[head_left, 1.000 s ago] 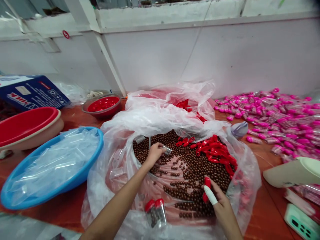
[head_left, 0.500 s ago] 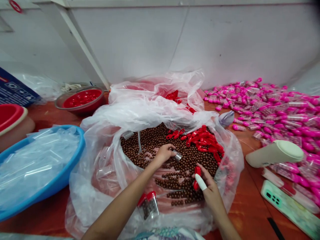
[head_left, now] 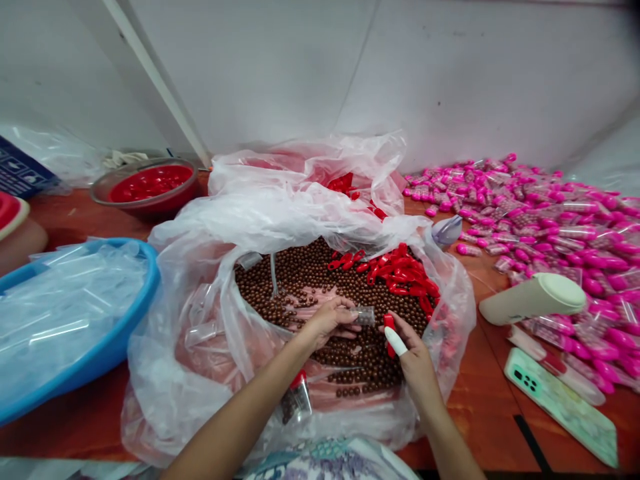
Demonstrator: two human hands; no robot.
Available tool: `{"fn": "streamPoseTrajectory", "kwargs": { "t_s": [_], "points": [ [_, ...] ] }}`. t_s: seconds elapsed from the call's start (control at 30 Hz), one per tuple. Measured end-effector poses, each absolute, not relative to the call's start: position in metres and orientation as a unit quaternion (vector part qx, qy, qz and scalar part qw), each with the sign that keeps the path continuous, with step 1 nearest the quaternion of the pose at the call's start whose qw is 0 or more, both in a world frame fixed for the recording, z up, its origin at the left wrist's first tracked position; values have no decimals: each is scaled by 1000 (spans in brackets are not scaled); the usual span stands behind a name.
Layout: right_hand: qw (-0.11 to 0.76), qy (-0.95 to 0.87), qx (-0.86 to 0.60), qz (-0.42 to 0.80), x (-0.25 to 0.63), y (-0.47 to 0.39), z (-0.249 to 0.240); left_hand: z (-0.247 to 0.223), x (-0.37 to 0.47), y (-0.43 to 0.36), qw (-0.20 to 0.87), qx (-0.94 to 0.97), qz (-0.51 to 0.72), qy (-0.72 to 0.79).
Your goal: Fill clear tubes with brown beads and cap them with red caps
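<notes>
My left hand [head_left: 334, 321] holds a small clear tube [head_left: 364, 315], its mouth turned right, over brown beads [head_left: 285, 267] in an open plastic bag [head_left: 170, 347]. Pinched in my right hand [head_left: 411, 343] is a red cap [head_left: 389, 327], close to the tube; a white cover sits on one finger. Red caps [head_left: 400, 270] are heaped on the beads at the bag's right side. Near the bag's front edge, beside my left forearm, lies a red-capped tube [head_left: 299, 397] with dark beads inside.
A blue basin [head_left: 153, 267] of clear tubes stands left, a bowl of red pieces [head_left: 153, 185] behind it. Pink-capped tubes [head_left: 540, 227] cover the right side. A pale cylinder [head_left: 530, 298] and a phone [head_left: 563, 405] lie at the right front.
My left hand has turned the tube more level and moved it toward the cap. My right hand has risen slightly, bringing cap and tube closer. The camera view has shifted a little.
</notes>
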State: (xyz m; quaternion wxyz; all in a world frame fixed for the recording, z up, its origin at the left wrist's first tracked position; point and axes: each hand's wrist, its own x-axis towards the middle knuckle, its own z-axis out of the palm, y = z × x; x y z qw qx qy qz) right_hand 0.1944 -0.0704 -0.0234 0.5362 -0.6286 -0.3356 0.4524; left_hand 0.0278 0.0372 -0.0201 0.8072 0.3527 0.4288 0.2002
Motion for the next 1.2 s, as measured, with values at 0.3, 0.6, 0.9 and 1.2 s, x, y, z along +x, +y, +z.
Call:
{"fn": "streamPoseTrajectory", "kwargs": {
  "t_s": [0.3, 0.6, 0.9, 1.2],
  "points": [
    [508, -418, -627, 418, 185, -62, -21, -8, 22, 4, 810, 332, 250, 413],
    [405, -602, -630, 276, 178, -71, -17, -2, 18, -17, 791, 328, 324, 402],
    [347, -713, -598, 119, 166, -74, -20, -3, 23, -31, 811, 307, 324, 379],
    [327, -745, -563, 146, 154, -77, -15, -11, 31, -39, 773, 306, 338, 441]
  ]
}}
